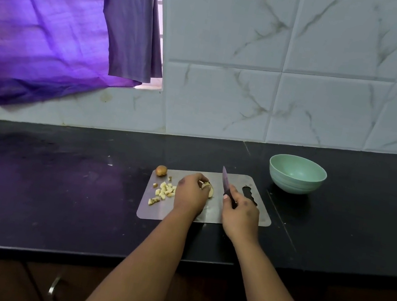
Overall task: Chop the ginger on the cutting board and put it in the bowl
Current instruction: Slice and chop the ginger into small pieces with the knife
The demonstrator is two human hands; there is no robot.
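Midway through the chopping, my left hand (192, 192) pinned the remaining ginger piece (208, 188) on the cutting board (210, 214), its fingers clenched over it, while my right hand (241, 209) gripped the knife (226, 187) just beside it, blade raised. Diced ginger (164, 189) lay on the board's left (one brown end piece (161, 170) at its corner). Next, I judged, came another cut close to my fingers. The bowl (297, 174) sat empty on the worktop (55, 192). No writing was readable.

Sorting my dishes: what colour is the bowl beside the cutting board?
Pale mint green, the bowl shows clearly in the head view.
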